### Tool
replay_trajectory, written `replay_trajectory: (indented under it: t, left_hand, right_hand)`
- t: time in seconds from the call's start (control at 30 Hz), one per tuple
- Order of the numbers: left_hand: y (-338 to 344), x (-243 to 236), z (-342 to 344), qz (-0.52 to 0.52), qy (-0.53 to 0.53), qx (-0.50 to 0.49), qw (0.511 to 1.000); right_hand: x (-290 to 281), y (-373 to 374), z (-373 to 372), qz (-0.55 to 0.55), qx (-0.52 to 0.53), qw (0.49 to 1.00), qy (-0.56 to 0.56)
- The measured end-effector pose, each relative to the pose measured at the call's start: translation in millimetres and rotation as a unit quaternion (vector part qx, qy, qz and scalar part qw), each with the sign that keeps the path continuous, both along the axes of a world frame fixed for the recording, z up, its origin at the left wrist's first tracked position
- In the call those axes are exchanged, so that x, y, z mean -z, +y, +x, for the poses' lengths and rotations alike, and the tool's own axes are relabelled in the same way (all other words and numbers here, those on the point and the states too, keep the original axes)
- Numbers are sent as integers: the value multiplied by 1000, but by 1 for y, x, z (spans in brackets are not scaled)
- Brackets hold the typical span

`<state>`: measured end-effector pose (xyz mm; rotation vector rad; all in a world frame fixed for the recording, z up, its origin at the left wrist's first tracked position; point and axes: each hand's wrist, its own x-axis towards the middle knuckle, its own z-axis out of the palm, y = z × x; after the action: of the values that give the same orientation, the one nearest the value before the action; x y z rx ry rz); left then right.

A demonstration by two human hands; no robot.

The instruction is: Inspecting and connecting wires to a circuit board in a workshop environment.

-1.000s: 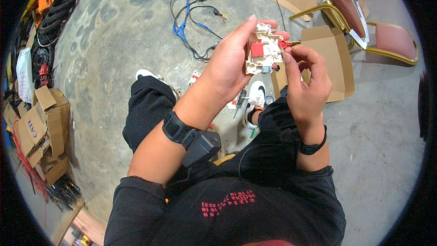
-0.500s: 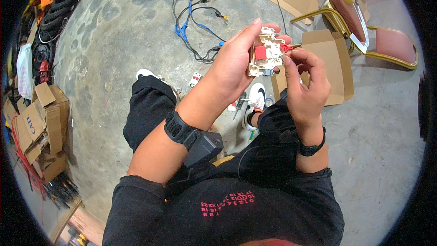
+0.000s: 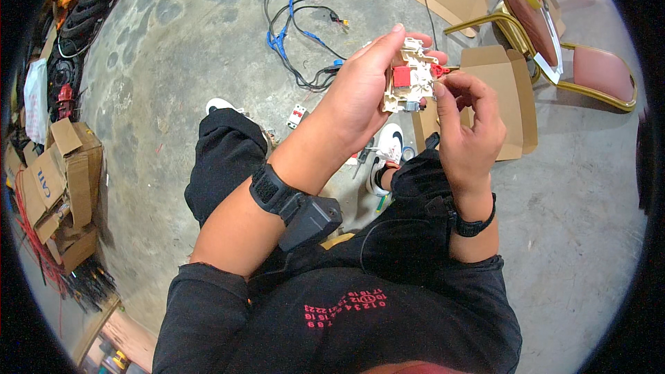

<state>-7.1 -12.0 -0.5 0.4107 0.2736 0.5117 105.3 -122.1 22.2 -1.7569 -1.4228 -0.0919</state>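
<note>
My left hand holds a small cream-coloured electrical part with a red block and metal bits inside its opened casing, up in front of me. The fingers of my right hand pinch at the part's right edge, next to a small red piece. I sit on the concrete floor in black trousers, a black strap with a device on my left wrist and a black band on my right.
A bundle of black and blue wires lies on the floor ahead. An open cardboard box sits by my right hand, a red chair with a gold frame behind it. Flattened cartons and cables pile at the left.
Both hands have kept hold of the part and shifted only slightly; my right fingers have moved a little on its right edge.
</note>
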Motion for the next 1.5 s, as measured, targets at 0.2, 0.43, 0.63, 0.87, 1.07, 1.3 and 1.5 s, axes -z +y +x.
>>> replay_trajectory:
  t: [0.2,0.43,0.63,0.87,1.07,1.3,1.5]
  left_hand:
    - [-1,1,1,9,9,4,1000]
    - [-1,1,0,4,13,4,1000]
    - [-1,1,1,4,11,1,1000]
    - [-1,-1,1,-4,7,8,1000]
    - [-1,2,1,3,2,-1,1000]
    - [-1,-1,1,1,4,3,1000]
    - [0,0,0,-9,3,5,1000]
  right_hand:
    - [1,0,0,-6,-3,1000,-13]
    - [1,1,1,-11,-5,1000,-15]
    - [0,0,0,-16,3,1000,-16]
    - [-1,0,1,-12,5,1000,-12]
    - [1,1,0,-6,-1,1000,-5]
    - [-1,0,1,-10,-1,1000,8]
    - [-2,2,-1,-11,-10,1000,4]
